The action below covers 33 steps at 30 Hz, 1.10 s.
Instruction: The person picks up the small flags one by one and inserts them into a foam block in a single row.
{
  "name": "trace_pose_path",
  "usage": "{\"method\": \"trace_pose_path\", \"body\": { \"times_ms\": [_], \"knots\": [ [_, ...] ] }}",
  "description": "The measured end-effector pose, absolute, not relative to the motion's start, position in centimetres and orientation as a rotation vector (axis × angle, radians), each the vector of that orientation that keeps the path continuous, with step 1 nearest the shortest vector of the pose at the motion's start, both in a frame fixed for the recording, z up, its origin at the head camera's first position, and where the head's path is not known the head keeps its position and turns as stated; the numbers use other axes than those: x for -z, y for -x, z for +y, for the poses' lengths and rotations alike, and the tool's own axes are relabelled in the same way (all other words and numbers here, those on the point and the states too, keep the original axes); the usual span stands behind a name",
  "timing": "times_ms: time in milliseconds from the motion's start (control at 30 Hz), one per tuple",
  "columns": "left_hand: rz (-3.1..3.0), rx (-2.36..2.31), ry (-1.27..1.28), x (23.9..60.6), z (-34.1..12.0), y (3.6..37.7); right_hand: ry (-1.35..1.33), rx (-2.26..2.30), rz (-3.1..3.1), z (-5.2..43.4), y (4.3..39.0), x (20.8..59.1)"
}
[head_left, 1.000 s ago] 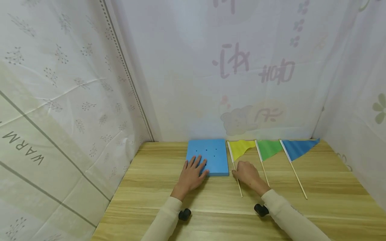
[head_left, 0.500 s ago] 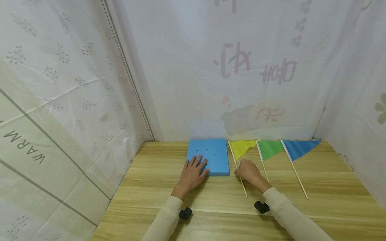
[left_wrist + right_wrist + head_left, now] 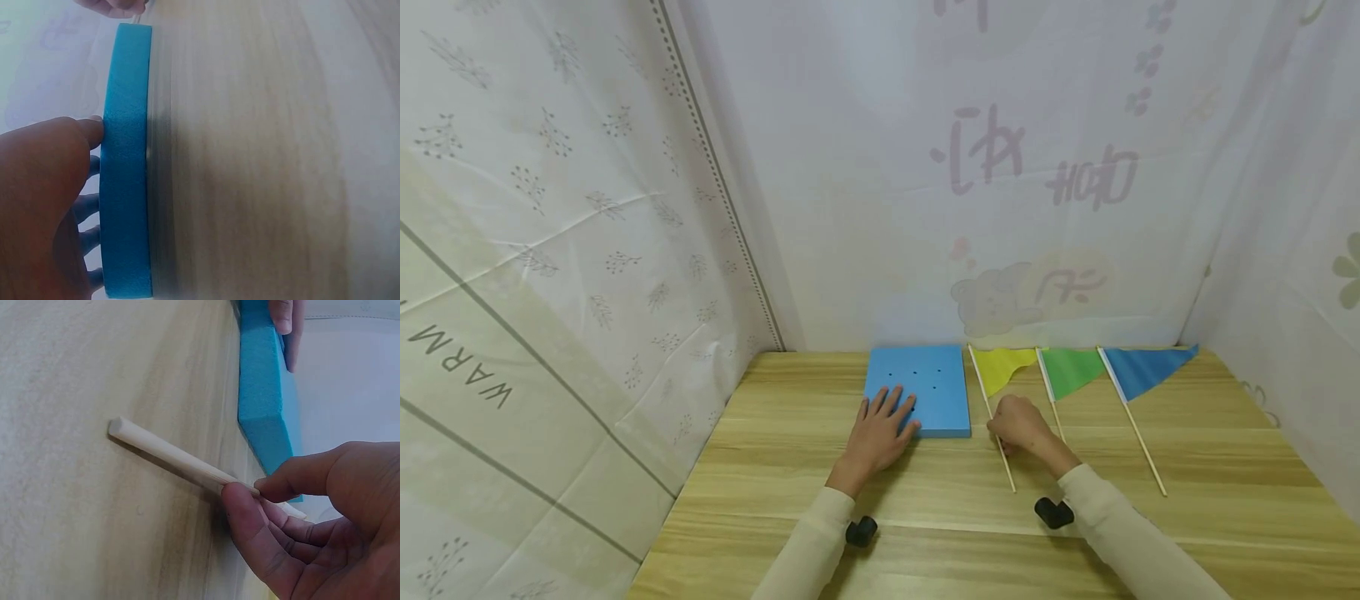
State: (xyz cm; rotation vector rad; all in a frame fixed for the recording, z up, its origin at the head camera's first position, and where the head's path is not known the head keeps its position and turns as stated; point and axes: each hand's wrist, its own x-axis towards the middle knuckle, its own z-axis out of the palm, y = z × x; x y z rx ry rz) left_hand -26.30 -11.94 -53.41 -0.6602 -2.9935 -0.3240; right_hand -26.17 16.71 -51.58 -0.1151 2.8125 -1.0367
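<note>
A blue foam block (image 3: 940,410) with several small holes in its top lies toward the back of the table. My left hand (image 3: 876,433) rests on its front left part, fingers spread. To the right of the block, my right hand (image 3: 1021,423) pinches the wooden stick of a yellow flag (image 3: 1000,367) between thumb and finger. In the right wrist view the stick's (image 3: 175,456) bare end points away from the hand, close above the table. Beside it lie a green flag (image 3: 1070,372), its stick partly hidden by the right hand, and a blue flag (image 3: 1146,369).
The wooden table (image 3: 940,542) meets a printed curtain (image 3: 865,208) at the back, with more curtain on both sides. A black wrist device (image 3: 861,532) sits under the left sleeve, and another black device (image 3: 1054,512) under the right.
My right hand has taken the yellow flag's stick in a pinch and shifted slightly right. The stick's lower end has swung right. The left hand stays on the block.
</note>
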Motion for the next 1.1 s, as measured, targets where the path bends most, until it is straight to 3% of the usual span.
{"method": "trace_pose_path", "body": {
  "times_ms": [1100],
  "knots": [
    [-2.98, 0.357, 0.666, 54.4, -12.1, 26.7, 0.131, 1.125, 2.802, 17.3, 26.8, 49.7]
  ]
}}
